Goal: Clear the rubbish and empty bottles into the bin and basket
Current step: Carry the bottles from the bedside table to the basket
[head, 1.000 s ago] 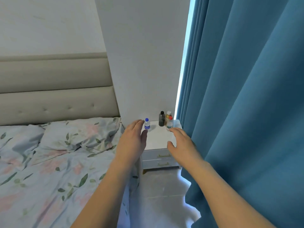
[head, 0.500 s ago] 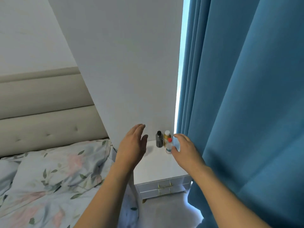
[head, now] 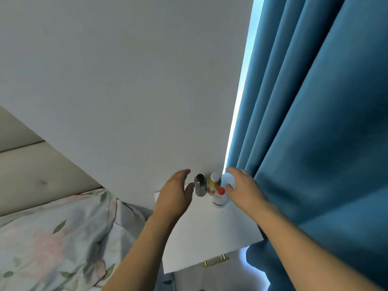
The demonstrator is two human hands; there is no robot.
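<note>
Three bottles stand at the back of the white nightstand, against the wall: a dark bottle, a yellow bottle with a white cap and a clear bottle with a red cap. My left hand is open with straight fingers, just left of the dark bottle. My right hand reaches in from the right with loosely spread fingers, its thumb close to the red cap. A pale blurred shape lies under its fingers; I cannot tell what it is.
A blue curtain hangs right against the nightstand, with window light along its edge. The bed with floral bedding and a padded headboard lies to the left. A gold drawer handle shows below the top.
I have come closer to the nightstand. Both hands moved forward to either side of the bottle group. The small blue-capped bottle seen a second ago is out of sight.
</note>
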